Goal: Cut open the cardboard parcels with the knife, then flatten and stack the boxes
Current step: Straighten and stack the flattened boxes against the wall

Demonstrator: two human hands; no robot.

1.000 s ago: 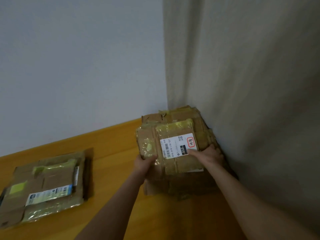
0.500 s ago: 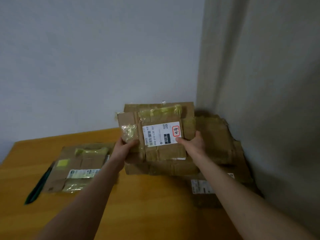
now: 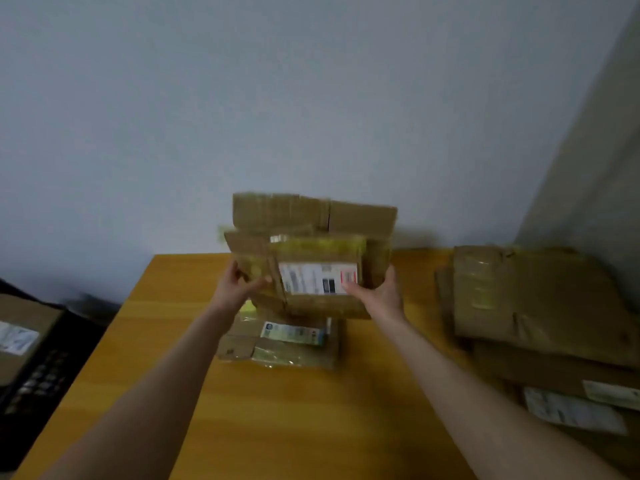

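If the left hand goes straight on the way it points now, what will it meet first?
The left hand grips the boxes and points past them. Beyond them only the wall shows, so probably the wall, though depth is unclear.

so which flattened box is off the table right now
The box with the red-marked label, gripped by the left hand and right hand. The box below it and the pile at right lie on the table.

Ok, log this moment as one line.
left hand: grips flattened boxes | right hand: grips them | below: flat box on table | stack: far right
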